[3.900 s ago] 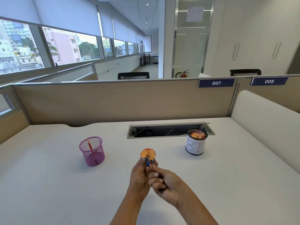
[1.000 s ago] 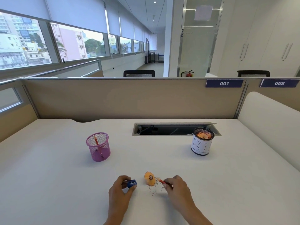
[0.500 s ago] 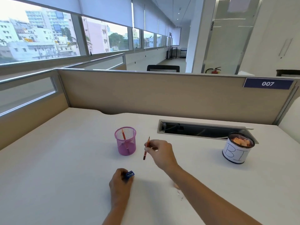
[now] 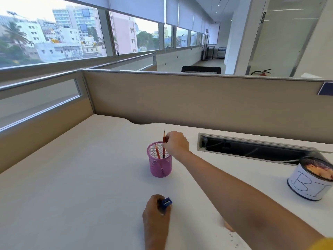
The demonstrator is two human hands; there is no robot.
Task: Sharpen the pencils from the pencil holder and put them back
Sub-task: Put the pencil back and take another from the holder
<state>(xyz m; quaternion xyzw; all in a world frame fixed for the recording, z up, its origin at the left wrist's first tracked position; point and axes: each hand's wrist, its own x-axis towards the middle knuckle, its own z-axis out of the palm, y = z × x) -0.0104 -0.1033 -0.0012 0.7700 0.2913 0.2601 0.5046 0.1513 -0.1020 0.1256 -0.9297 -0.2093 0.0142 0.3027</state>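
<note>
A pink mesh pencil holder (image 4: 159, 166) stands on the white desk (image 4: 86, 177). My right hand (image 4: 175, 143) reaches over its rim and pinches a red pencil (image 4: 164, 139), tip up, with its lower end inside the holder. Another red pencil (image 4: 157, 152) leans inside the holder. My left hand (image 4: 156, 212) rests on the desk nearer to me and holds a small blue sharpener (image 4: 166, 202).
A white tin marked "BI" (image 4: 310, 186) with orange shavings in it stands at the right. A curl of shavings (image 4: 228, 227) lies partly hidden under my right forearm. A cable slot (image 4: 252, 150) is open at the back of the desk, by the partition wall.
My right hand carried the sharpened pencil from the shavings pile leftward and is lowering it into the pink holder. The left hand keeps the sharpener on the desk.
</note>
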